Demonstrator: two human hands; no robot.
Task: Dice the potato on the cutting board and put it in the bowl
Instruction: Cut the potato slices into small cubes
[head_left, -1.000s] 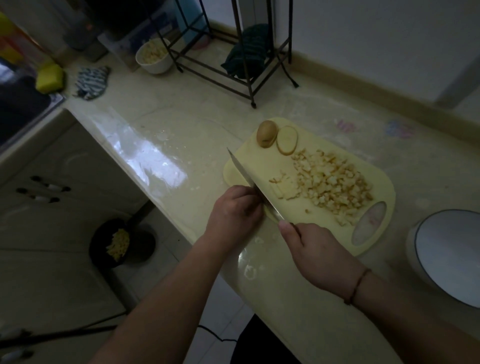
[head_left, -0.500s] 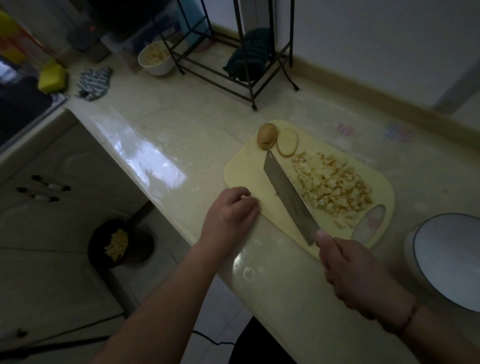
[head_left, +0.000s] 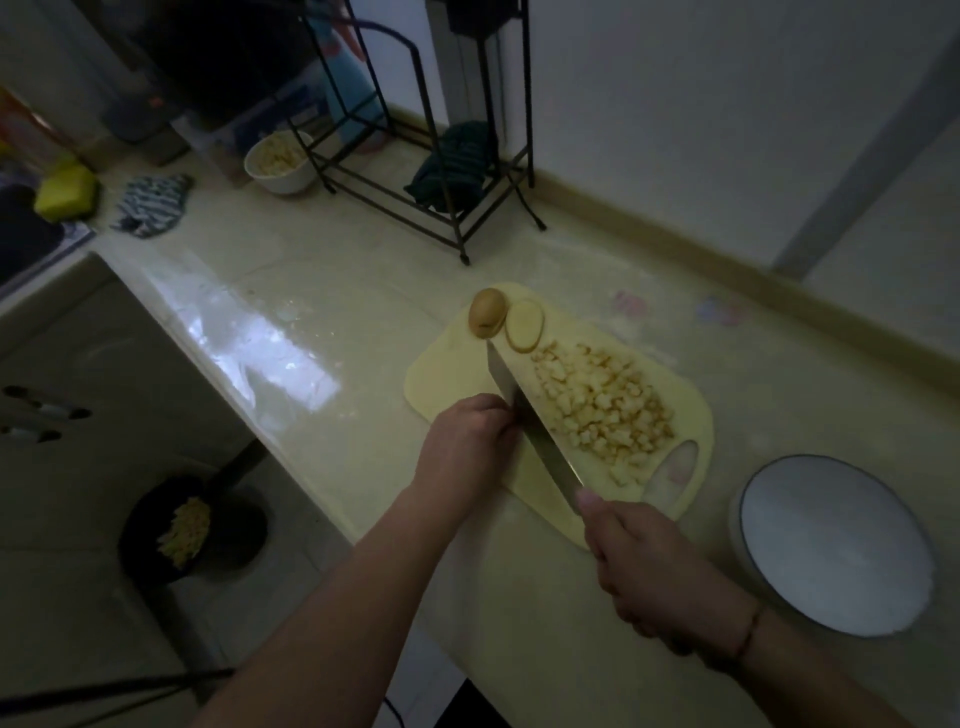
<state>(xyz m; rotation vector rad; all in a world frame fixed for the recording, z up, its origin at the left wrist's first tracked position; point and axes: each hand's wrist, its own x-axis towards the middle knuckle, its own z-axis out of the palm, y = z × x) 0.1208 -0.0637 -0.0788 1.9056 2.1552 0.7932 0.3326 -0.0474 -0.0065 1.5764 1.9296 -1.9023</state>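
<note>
Right hand (head_left: 660, 566) wrapped around the knife (head_left: 530, 426) handle at the board's 6 o'clock edge, thumb on the blade base. Blade runs diagonally across the cutting board (head_left: 447, 374), tip up toward 11 o'clock, ending just below the potato end piece (head_left: 487, 312). Left hand (head_left: 467, 447) curled at the board's 8 o'clock edge, knuckles against the flat of the blade; can't tell if it grips anything. Diced potato (head_left: 602, 402) heaped on the right side of the blade, board centre to 4 o'clock. One round slice (head_left: 524, 326) lies beside the end piece at 12 o'clock. White bowl (head_left: 831, 540) on the counter (head_left: 322, 291) at 4 o'clock from the board, apart from it. Second small bowl (head_left: 280, 163) of dice far off at 10 o'clock, by the wire rack (head_left: 431, 156).
</note>
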